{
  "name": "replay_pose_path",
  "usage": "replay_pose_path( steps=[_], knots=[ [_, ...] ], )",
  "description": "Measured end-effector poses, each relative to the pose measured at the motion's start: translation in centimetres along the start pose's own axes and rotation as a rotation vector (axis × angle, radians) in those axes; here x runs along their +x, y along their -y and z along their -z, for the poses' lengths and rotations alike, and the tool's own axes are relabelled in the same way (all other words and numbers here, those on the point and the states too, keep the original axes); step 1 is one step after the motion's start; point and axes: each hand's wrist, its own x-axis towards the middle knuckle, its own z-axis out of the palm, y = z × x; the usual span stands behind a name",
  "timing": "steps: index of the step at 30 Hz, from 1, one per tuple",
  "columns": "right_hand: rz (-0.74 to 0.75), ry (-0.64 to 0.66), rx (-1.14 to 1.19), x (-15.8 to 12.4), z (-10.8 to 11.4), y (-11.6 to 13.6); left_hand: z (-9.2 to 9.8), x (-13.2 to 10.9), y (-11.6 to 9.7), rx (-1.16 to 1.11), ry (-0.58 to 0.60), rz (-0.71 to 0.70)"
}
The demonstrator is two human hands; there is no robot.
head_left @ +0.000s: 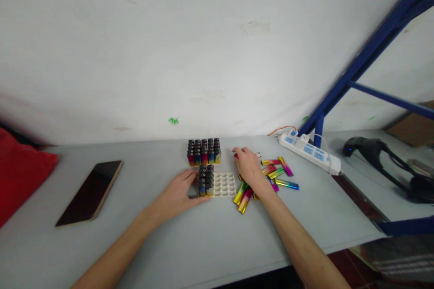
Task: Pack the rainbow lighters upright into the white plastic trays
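Note:
A cream tray (224, 185) with rows of round-cornered pockets lies on the table, its left columns filled with upright lighters (205, 180) with black tops. My left hand (181, 189) is closed around the tray's left end, the thumb along the front edge and the fingers at the back. My right hand (249, 167) is over a loose pile of shiny multicoloured lighters (242, 196), right of the tray. A bit of red shows at its bent fingertips, apparently a lighter, mostly hidden. Behind the tray stands a block of upright lighters (204, 152).
A dark phone (91, 192) lies at the left, near a red cloth-like item (23, 169). On the right are a white power strip (310, 151) with cables, a blue metal frame (359, 61) and a black headset-like strap (379, 162). A white wall rises behind the table (162, 253).

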Motion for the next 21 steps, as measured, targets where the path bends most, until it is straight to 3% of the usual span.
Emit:
replay_pose_path(
  steps=[5, 8, 11, 14, 16, 21],
  knots=[
    [0.055, -0.097, 0.730, -0.2, 0.1, -1.6, -0.1, -0.1, 0.3, 0.002, -0.015, -0.024],
    [0.037, -0.033, 1.167, -1.0, 0.2, -1.2, 0.0, 0.0, 0.3, -0.005, -0.001, -0.030],
    [-0.029, 0.111, 1.441, -2.1, 0.5, -0.2, 0.1, 0.0, 0.3, -0.004, 0.007, -0.030],
    [-0.113, 0.244, 1.501, -2.7, 0.5, 0.6, 0.2, 0.0, 0.2, 0.000, 0.003, -0.017],
    [-0.136, 0.236, 1.444, -2.9, 0.2, 0.9, 0.2, -0.1, 0.2, -0.007, -0.003, -0.022],
    [-0.008, -0.069, 1.042, -3.6, -0.2, 1.8, 0.2, 0.0, 0.0, 0.002, 0.008, -0.027]
  ],
)
